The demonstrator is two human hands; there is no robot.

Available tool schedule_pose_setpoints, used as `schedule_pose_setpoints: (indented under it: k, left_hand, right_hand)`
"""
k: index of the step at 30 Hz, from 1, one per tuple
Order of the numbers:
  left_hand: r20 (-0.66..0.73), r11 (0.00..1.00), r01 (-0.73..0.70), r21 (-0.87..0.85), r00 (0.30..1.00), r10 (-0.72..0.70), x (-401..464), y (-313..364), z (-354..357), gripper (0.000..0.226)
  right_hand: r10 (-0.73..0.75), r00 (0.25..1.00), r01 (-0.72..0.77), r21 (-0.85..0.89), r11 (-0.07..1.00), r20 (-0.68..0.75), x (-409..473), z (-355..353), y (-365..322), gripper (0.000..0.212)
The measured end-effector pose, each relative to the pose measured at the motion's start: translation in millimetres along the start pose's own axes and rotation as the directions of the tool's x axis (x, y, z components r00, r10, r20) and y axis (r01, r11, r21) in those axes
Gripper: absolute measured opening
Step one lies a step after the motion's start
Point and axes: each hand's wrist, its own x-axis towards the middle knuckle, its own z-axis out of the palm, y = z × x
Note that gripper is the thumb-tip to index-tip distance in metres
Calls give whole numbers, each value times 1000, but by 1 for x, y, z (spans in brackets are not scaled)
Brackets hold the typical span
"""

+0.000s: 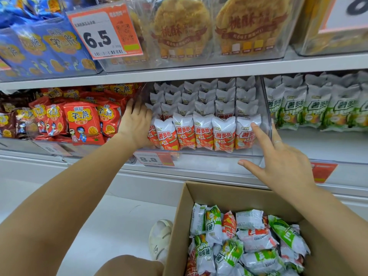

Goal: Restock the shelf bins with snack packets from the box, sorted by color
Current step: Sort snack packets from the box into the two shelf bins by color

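Squared up the front row of red packets (203, 134) in the middle clear bin (219, 156), left hand (137, 124) flat against its left end, right hand (282, 162) spread at its right; probably next, reaching down into the near cardboard box (179, 226) for more.

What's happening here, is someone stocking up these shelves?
Yes. A person is filling a clear bin of red snack packets. The left hand rests against the leftmost packets in the front row, and the right hand, fingers spread, touches the rightmost one. Neither holds a packet. The cardboard box below holds mixed red and green packets; the green bin sits to the right.
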Motion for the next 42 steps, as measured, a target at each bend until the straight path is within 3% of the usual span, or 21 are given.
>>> schedule_pose_setpoints:
  k: [3,7,11,13,16,19,26,29,32,34,36,39,41,42]
  left_hand:
    - [-14,996,75,-40,997,-75,-1,1,-3,105]
    - [91,995,-10,-95,996,18,0,-4,-9,127]
    - [-37,898,-73,-434,997,63,3,-13,-22,88]
    - [-61,849,-143,-508,990,130,5,-9,-27,79]
    - [26,885,-194,-424,974,226,4,6,-27,91]
    - [54,895,-149,-421,981,188,5,17,-21,90]
    - [-163,939,-123,-322,984,73,-1,20,-16,84]
    - [-118,946,-74,-315,992,39,-1,24,-19,89]
    - [-79,941,-25,-337,997,-2,-5,22,-28,99]
    - [-109,892,21,-452,991,-79,-16,19,-35,101]
    - [-193,803,41,-594,962,-192,-36,23,-45,85]
    - [-266,560,-19,-828,893,-362,-83,48,-66,50]
    - [-198,390,-60,-919,926,-323,-116,79,-75,39]
    - [-137,330,-50,-943,959,-247,-134,98,-76,36]
  right_hand:
    - [-9,1000,9,19,1000,2,0,1,0,86]
    - [-10,1000,10,25,1000,-2,0,1,1,85]
    - [-3,1000,3,22,1000,14,0,2,1,87]
    - [-5,1000,4,26,1000,16,0,2,2,87]
    - [-16,1000,16,41,999,12,0,2,2,86]
    - [-19,1000,19,41,999,1,0,1,3,85]
    - [-22,999,23,16,1000,-44,0,4,2,82]
    - [-31,999,32,25,999,-19,-2,2,4,78]
    - [-43,999,44,157,987,-8,-14,-3,7,75]
    - [-44,998,53,277,959,-39,-30,-14,8,67]
    - [-66,991,104,342,934,-119,-47,-29,9,49]
    - [-133,979,185,405,895,-152,-73,-43,5,31]
    - [-169,986,161,376,912,-11,-93,-39,0,30]
    - [-173,975,118,338,934,137,-105,-31,-2,29]
